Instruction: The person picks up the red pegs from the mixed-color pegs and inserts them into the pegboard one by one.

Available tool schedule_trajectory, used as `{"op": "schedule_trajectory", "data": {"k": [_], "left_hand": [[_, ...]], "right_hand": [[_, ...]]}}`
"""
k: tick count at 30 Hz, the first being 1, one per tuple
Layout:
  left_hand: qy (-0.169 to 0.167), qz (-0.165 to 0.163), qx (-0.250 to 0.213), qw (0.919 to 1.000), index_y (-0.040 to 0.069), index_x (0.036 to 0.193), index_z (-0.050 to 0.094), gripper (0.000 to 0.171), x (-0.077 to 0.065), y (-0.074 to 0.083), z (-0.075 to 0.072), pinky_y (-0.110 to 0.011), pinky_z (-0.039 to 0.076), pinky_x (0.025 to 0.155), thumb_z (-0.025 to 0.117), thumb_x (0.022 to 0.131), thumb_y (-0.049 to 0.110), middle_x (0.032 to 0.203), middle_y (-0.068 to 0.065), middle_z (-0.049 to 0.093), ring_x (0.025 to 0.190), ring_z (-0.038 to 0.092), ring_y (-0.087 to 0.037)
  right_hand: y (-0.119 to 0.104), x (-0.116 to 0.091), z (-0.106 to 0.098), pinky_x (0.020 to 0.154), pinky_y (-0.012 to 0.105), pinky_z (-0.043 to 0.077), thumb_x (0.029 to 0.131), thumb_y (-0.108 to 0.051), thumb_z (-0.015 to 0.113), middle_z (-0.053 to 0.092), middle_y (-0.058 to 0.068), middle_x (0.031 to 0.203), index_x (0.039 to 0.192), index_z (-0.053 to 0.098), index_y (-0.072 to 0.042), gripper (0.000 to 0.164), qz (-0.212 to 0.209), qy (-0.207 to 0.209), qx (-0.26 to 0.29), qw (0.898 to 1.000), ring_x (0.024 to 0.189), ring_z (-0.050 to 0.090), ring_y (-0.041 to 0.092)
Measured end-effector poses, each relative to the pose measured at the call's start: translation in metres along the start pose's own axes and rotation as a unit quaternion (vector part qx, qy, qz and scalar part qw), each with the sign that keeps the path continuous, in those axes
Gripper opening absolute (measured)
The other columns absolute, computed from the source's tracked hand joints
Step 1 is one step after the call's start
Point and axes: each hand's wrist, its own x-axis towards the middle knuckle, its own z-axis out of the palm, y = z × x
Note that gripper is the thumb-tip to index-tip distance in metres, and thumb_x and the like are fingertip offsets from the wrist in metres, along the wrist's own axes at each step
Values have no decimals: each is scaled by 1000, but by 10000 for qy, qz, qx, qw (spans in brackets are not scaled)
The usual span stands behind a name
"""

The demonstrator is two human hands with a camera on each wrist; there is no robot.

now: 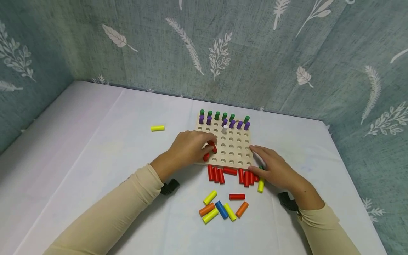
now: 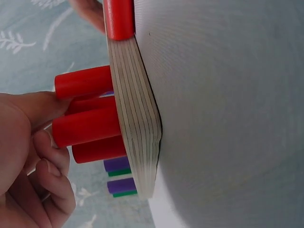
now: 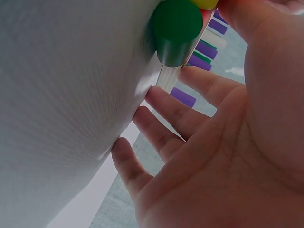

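Observation:
My left hand (image 1: 192, 147) is over the left part of a wooden peg board (image 1: 235, 151) and pinches a red peg (image 1: 214, 148) at one of the holes. In the left wrist view several red pegs (image 2: 88, 127) stand upright in the board near these fingers; the hand hides part of that corner in the head view. My right hand (image 1: 275, 168) lies at the board's right edge with fingers spread, fingertips touching the edge and the table. Next to its thumb lie a yellow peg (image 1: 261, 185) and a green peg (image 3: 176, 28).
Green pegs (image 1: 217, 115) and purple pegs (image 1: 232, 124) fill most of the two far rows, with a white peg (image 1: 224, 129) nearby. Loose red pegs (image 1: 221, 176) line the front edge. Yellow, orange and blue pegs (image 1: 221, 210) lie closer; one yellow peg (image 1: 157, 128) lies left.

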Motion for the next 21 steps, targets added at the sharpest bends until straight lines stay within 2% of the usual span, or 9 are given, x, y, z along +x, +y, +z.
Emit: {"op": "schedule_trajectory", "data": {"k": [14, 21], "left_hand": [[-131, -18, 8, 9999, 18, 113, 77, 23, -1, 1, 3, -29, 54, 67, 76, 90, 19, 101, 5, 77, 81, 65, -9], [-32, 0, -122, 9999, 17, 113, 77, 23, -2, 0, 3, -31, 56, 69, 76, 90, 18, 102, 4, 77, 83, 68, -10]], "right_hand": [[2, 0, 3, 112, 67, 30, 93, -50, 66, 30, 18, 161, 159, 26, -24, 82, 57, -43, 10, 10000, 147, 26, 45], [2, 0, 3, 112, 67, 29, 93, -48, 66, 30, 18, 161, 159, 27, -23, 81, 4, 34, 4, 10000, 147, 26, 45]]}}
